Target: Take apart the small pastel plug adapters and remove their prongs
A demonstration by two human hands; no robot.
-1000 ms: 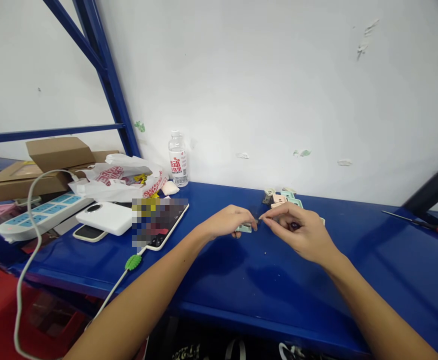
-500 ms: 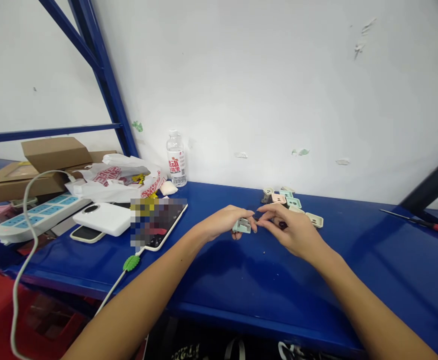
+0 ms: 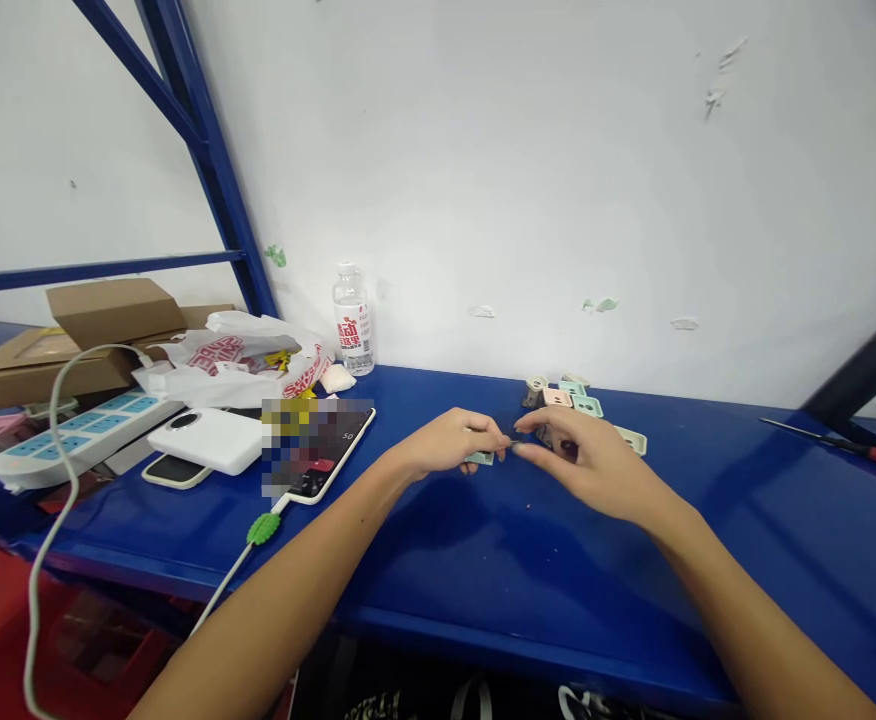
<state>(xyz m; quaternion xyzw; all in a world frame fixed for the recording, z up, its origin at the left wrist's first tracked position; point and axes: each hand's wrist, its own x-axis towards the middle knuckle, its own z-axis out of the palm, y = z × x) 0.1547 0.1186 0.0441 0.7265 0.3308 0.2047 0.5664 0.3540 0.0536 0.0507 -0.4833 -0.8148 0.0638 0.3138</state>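
My left hand (image 3: 457, 440) is closed, its fingers wrapped over a small pale green plastic casing (image 3: 481, 458), mostly hidden beneath them. At its fingertips, a tiny dark piece (image 3: 513, 446) reaches across to my right thumb; its kind cannot be made out. My right hand (image 3: 588, 455) is curled close by, thumb and index fingertip slightly apart. Under its bent fingers something dark red (image 3: 569, 450) shows, too small to name. Just behind the right hand lie several similar pastel casings with holes, among them a mint one (image 3: 586, 405), a pink one (image 3: 556, 398) and a cream one (image 3: 631, 439).
On the blue table (image 3: 438, 570), a phone (image 3: 337, 455), white power bank (image 3: 209, 437), power strip (image 3: 82, 435), plastic bag (image 3: 235, 355) and cardboard box (image 3: 115, 320) crowd the left. A bottle (image 3: 352, 320) stands by the wall. A screwdriver (image 3: 828, 438) lies far right.
My left fingers have folded over the pale green casing, covering most of it. My right thumb and index finger have moved apart, and that hand has shifted slightly rightward.
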